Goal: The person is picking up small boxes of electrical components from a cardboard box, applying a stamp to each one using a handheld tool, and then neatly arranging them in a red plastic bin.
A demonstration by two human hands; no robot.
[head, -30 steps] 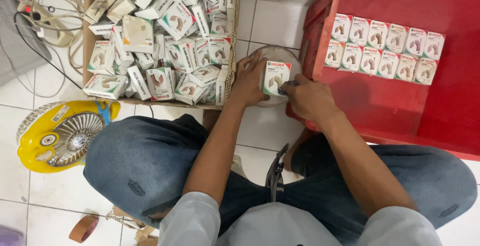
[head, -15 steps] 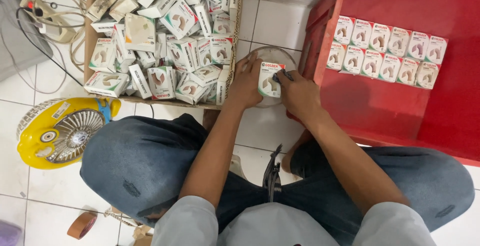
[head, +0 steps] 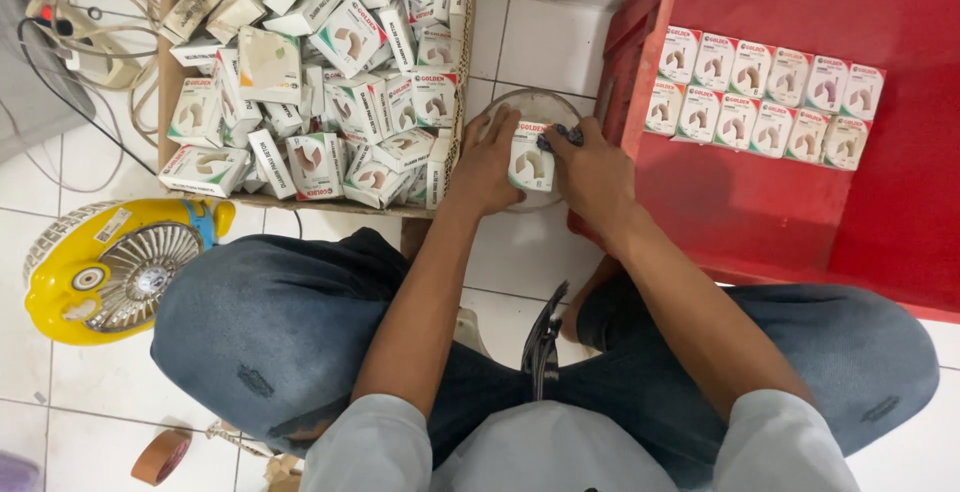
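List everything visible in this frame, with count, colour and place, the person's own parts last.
held box: one, white, between both hands over the bowl
bowl: one, clear, on the floor tiles under the hands
loose boxes: many, white, heaped in the cardboard tray
cardboard tray: one, brown, top left
rowed boxes: about a dozen, white, two rows in the crate
crate: one, red, right
fan: one, yellow, lower left
power strip: one, pale, with cables, top left
tape roll: one, brown, bottom left
jeans: blue, crossed legs
left hand: on the box's left side
right hand: on the box's right side, pinching a small dark item
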